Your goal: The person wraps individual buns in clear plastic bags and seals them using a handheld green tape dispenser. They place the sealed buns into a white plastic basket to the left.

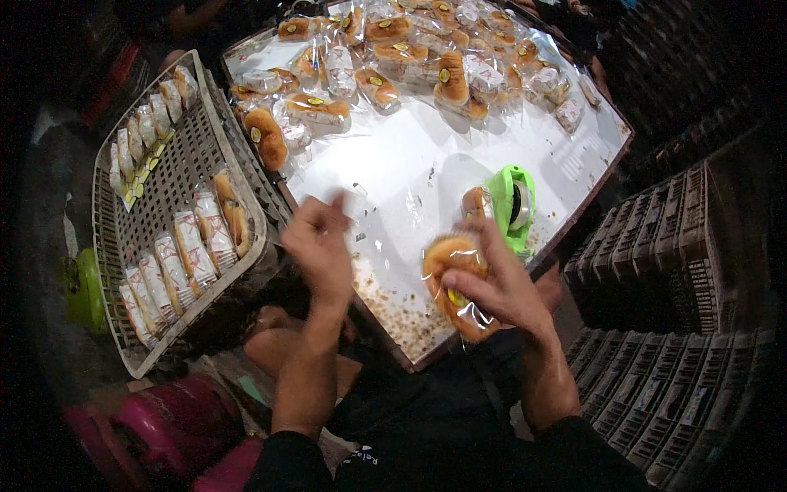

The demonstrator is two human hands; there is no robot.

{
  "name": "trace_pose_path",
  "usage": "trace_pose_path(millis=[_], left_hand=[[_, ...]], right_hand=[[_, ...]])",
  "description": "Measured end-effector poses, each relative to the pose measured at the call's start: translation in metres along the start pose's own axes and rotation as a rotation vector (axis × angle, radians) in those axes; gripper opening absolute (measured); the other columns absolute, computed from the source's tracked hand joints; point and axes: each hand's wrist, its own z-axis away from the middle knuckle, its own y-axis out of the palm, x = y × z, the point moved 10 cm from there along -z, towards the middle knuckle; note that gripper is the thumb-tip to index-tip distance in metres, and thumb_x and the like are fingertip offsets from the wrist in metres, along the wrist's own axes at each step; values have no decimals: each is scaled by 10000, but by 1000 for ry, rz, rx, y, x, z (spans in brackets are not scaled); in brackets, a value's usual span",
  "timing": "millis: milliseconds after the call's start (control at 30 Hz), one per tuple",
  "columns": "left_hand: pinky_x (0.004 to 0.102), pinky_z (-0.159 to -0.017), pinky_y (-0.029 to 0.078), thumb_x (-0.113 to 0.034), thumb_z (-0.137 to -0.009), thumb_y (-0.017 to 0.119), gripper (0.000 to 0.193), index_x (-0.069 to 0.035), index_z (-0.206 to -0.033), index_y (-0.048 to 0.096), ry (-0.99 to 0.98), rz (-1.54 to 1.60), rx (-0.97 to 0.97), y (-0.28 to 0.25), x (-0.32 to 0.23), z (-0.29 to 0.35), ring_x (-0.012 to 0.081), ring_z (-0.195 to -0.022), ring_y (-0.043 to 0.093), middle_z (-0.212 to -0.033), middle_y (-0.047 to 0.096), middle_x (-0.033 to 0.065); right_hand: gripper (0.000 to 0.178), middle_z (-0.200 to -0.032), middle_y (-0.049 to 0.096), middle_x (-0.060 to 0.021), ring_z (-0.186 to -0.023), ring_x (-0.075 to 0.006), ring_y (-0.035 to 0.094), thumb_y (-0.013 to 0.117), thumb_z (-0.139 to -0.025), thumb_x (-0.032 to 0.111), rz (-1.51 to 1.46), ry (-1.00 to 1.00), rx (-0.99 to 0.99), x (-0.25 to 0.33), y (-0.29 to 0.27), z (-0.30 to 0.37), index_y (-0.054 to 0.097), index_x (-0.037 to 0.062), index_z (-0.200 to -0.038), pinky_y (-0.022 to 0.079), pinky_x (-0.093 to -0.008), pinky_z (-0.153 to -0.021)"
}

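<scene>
My right hand (504, 287) is closed around a bread roll (449, 256) in a clear plastic wrapper with a small yellow sticker, held over the table's near edge. Just beyond it stands a bright green tape dispenser (515, 205) with a roll of tape. Another wrapped roll (475, 203) lies against the dispenser's left side, partly hidden by my fingers. My left hand (316, 242) is raised over the table's left edge, its fingers bent but smeared by motion. Whether it holds anything cannot be made out.
Many wrapped bread rolls (399, 52) are heaped across the far part of the white table (393, 156). At left, a plastic crate (176, 168) holds rows of wrapped rolls. Stacked crates (648, 238) stand at right. Pink gas cylinders (176, 422) are at lower left. Crumbs dot the near corner.
</scene>
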Motion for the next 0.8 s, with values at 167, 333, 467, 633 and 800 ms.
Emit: trace_pose_path(millis=[167, 333, 467, 633, 800], left_hand=[[353, -805, 496, -588, -1046, 305, 657, 3, -1174, 562, -375, 502, 226, 61, 10, 6, 200, -910, 614, -1049, 627, 119], [270, -715, 458, -354, -1062, 468, 386, 15, -1171, 498, 278, 337, 166, 43, -43, 31, 133, -820, 528, -988, 557, 90], [240, -683, 443, -242, -1050, 521, 246, 4, -1032, 516, 190, 399, 87, 34, -42, 37, 112, -748, 525, -867, 562, 67], [246, -737, 450, -127, -1050, 482, 142, 15, -1061, 488, -329, 495, 155, 65, 4, 43, 110, -767, 505, -921, 551, 60], [330, -984, 425, -329, -1013, 582, 445, 53, -1226, 502, 97, 326, 188, 58, -51, 67, 208, -1090, 543, -1156, 546, 148]], right_hand=[[550, -1158, 581, -218, -1079, -319, 608, 692, -940, 241, 232, -333, -461, 29, 2, -13, 410, -4, -1344, 482, -409, -931], [269, -1044, 558, -145, -904, -226, 552, 564, -1021, 249, -186, -663, -488, 54, -1, -6, 523, 1, -1120, 456, -360, -881], [158, -958, 580, -109, -890, -173, 548, 499, -1045, 167, -299, -604, -535, 52, -18, -1, 500, 17, -996, 456, -314, -862], [135, -967, 684, -199, -911, -232, 665, 408, -1078, 173, -501, -500, -441, 45, 0, -3, 379, 41, -1068, 498, -357, -914], [78, -1053, 686, -197, -970, -189, 648, 436, -1059, 114, -573, -449, -447, 45, 2, -1, 419, 39, -1052, 501, -299, -858]])
